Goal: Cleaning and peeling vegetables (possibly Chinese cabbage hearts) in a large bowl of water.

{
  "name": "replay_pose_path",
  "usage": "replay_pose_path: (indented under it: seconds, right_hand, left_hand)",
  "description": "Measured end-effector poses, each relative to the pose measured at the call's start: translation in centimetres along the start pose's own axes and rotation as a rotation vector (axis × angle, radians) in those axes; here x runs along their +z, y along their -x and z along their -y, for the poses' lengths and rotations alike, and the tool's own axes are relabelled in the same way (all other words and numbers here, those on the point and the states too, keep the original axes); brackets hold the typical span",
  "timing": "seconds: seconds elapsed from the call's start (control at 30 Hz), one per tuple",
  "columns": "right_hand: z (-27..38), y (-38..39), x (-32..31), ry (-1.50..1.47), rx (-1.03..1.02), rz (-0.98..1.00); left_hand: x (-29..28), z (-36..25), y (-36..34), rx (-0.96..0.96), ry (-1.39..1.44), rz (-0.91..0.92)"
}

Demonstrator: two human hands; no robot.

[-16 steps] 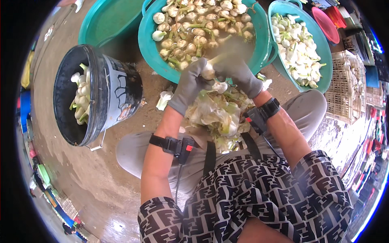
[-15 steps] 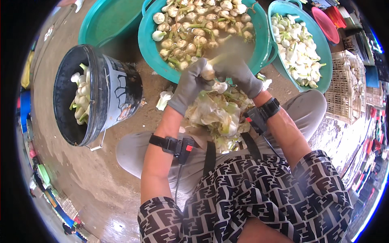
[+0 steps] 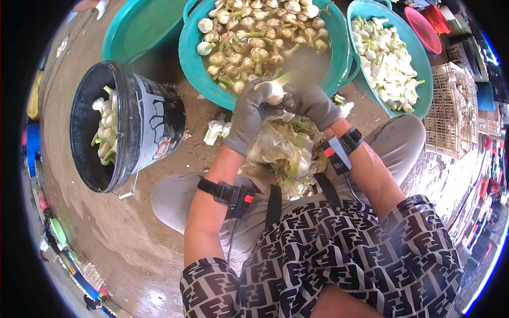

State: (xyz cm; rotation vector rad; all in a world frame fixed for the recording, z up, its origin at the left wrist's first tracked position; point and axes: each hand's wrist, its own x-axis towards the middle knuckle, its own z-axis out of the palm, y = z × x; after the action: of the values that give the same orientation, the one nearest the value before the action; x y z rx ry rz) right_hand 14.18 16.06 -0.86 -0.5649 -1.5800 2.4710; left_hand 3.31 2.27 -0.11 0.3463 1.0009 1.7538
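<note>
A wet concrete floor is seen, lit by strong daylight. White crates are stacked at the right, and a red basin is set beyond them.

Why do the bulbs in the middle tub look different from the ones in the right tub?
The bulbs in the middle tub look brownish and dirty, with green stalks, and seem to sit in murky water. The bulbs in the right tub look clean and white, heaped with no water showing. Both tubs are teal and round. Both gloved hands, left and right, hold one bulb between them.
</note>
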Motion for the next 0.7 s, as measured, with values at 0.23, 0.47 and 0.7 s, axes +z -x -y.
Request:
replay_pose_path:
  seconds: [0.23, 0.47, 0.7]
  right_hand:
    - [1.2, -0.5, 0.1, 0.117, 0.098, -0.203]
    - [2.1, 0.1, 2.2, 0.363, 0.146, -0.324]
    - [1.7, 2.1, -4.4, 0.166, 0.028, -0.391]
  left_hand:
    - [0.1, -0.1, -1.0, 0.219, -0.962, -0.291]
    - [0.8, -0.6, -0.8, 0.583, -1.402, -0.222]
    - [1.5, -3.7, -0.3, 0.379, -0.575, -0.509]
